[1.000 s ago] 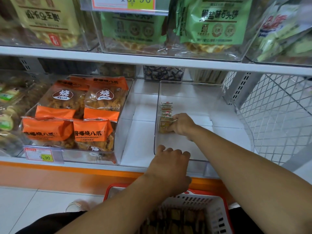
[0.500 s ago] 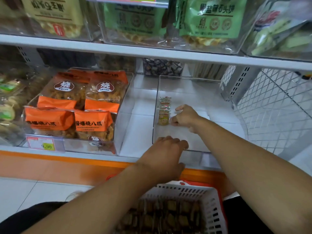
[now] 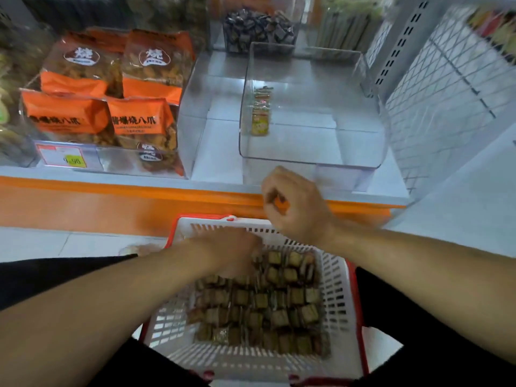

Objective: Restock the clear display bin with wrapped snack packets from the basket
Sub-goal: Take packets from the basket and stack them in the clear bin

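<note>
Head view. Person crouched before a low shelf (image 3: 223, 163), white basket (image 3: 339, 289) with red rim on the lap, rows of small wrapped snack packets (image 3: 279, 308) packed inside.

Left hand (image 3: 231, 251) is down in the far part of the basket, on top of the packets; it is motion-blurred, so whether its grip has closed on a packet cannot be told.

Right hand (image 3: 296, 202) hangs in the air between the basket's far rim and the shelf's orange front edge, fingers curled inward, thumb side toward the shelf. No packet shows in that grip; fingers drawn together around nothing visible.

Clear display bin (image 3: 354, 160) sits on the shelf, right of centre. One short row of packets (image 3: 261, 111) stands against its left wall; the remaining floor of the bin is bare.

Left of it, another clear bin holds orange snack bags (image 3: 134, 118), with a price tag (image 3: 65, 157) on its front. Behind, a tub of dark wrapped sweets (image 3: 258, 30). Wire mesh panel (image 3: 446, 88) at right.
</note>
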Demonstrator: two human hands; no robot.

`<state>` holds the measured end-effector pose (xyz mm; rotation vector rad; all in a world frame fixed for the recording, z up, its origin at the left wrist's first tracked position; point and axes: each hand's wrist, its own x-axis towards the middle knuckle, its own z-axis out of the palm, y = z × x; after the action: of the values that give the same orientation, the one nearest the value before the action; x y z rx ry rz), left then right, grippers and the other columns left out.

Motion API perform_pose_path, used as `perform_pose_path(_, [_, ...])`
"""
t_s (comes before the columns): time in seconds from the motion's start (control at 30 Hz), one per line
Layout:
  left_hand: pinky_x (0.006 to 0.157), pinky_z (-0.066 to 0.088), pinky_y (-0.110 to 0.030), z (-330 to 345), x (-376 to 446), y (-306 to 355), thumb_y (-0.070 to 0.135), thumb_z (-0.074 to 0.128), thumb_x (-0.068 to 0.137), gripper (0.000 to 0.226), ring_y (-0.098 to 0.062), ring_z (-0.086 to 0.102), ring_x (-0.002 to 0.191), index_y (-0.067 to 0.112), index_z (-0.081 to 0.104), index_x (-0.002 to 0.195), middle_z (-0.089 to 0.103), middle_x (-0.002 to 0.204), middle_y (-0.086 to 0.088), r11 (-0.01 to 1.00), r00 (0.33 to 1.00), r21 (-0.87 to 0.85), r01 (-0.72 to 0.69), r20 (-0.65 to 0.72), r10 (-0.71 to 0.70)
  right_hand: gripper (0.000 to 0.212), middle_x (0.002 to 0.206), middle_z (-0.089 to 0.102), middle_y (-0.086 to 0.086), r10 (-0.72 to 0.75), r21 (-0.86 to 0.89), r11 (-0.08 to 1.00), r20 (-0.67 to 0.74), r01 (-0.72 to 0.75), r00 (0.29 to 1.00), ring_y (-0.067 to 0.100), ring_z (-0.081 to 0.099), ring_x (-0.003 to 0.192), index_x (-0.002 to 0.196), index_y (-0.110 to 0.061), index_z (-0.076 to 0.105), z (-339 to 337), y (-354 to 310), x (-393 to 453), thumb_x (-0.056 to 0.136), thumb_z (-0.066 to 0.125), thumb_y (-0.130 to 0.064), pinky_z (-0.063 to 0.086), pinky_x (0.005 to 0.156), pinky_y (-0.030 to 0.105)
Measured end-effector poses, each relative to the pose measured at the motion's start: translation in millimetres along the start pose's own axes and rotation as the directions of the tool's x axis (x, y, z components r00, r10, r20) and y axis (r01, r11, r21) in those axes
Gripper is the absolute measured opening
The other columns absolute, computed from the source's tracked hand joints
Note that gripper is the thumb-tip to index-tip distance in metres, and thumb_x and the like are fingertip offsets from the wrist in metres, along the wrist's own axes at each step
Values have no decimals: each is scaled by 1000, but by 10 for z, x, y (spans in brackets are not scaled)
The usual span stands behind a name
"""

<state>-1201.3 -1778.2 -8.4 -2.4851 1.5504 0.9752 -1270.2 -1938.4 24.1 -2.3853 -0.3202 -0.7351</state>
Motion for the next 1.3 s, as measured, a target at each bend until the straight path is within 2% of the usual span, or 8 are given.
perform_pose_path(0.1, [96, 50, -35, 566, 108, -147, 37, 63, 94, 38, -27, 63, 114, 19, 62, 127, 66, 129, -6, 994, 977, -57, 98, 197, -85, 14, 101, 65, -1, 361, -271, 930, 549, -248, 753, 22, 61, 93, 87, -29, 57, 399, 161, -654, 85, 56, -15, 48, 77, 33])
perform_pose_path(0.27, [102, 45, -35, 1331, 236, -253, 36, 60, 99, 40, -31, 59, 122, 12, 64, 130, 64, 133, -12, 957, 944, -230, 176, 314, -98, 37, 130, 58, 12, 594, -437, 745, 779, -504, 201, 34, 59, 113, 133, -17, 57, 929, 351, -1722, 96, 58, -16, 52, 90, 42])
perform_pose_path(0.53, [107, 43, -28, 2366, 445, 172, 38, 66, 96, 41, -23, 57, 122, 20, 62, 133, 60, 136, -7, 768, 941, -576, 279, 324, -99, 65, 165, 17, 8, 521, -503, 848, 849, -171, 88, 41, 26, 144, 160, -29, 15, 1459, 208, -2443, 103, 45, -40, 34, 111, 56])
perform_pose_path(0.83, [120, 34, -39, 2661, 646, 88, 58, 77, 74, 106, -32, 39, 144, 16, 28, 157, 36, 157, -12, 594, 908, -692, 411, 369, -199, 50, 146, 47, 18, 511, -464, 793, 860, -394, 16, 40, 50, 127, 151, -21, 39, 1504, 393, -2478, 103, 47, -33, 44, 104, 48])
perform_pose_path(0.93, [115, 39, -46, 2736, 722, 131, 29, 71, 95, 70, -38, 45, 139, 10, 37, 154, 45, 152, -18, 567, 893, -709, 419, 433, -119, 54, 158, 34, 16, 484, -488, 766, 866, -419, -124, 38, 41, 137, 156, -23, 28, 1552, 395, -2438, 106, 38, -41, 35, 113, 49])
perform_pose_path(1.03, [119, 34, -43, 2792, 745, 200, 31, 58, 103, 58, -32, 42, 142, 16, 39, 155, 41, 157, -14, 667, 873, -624, 408, 481, -84, 55, 161, 28, 12, 507, -530, 695, 840, -485, -193, 36, 33, 143, 157, -21, 27, 1651, 439, -2472, 106, 39, -40, 28, 119, 47])
perform_pose_path(1.2, [120, 30, -48, 2817, 710, 372, 52, 64, 93, 68, -36, 40, 142, 13, 49, 146, 47, 151, -17, 747, 852, -435, 503, 393, -345, 30, 119, 69, 16, 679, -486, 122, 677, -865, -285, 30, 64, 106, 126, -4, 63, 1836, 401, -2584, 98, 59, -15, 56, 96, 46])
perform_pose_path(1.3, [107, 47, -38, 2801, 714, 370, 41, 73, 89, 59, -32, 56, 129, 13, 57, 138, 60, 139, -14, 609, 859, -612, 505, 421, -290, 42, 123, 65, 11, 610, -561, 247, 724, -790, -323, 29, 66, 100, 131, -16, 59, 1541, 403, -2338, 90, 69, -15, 57, 75, 36])
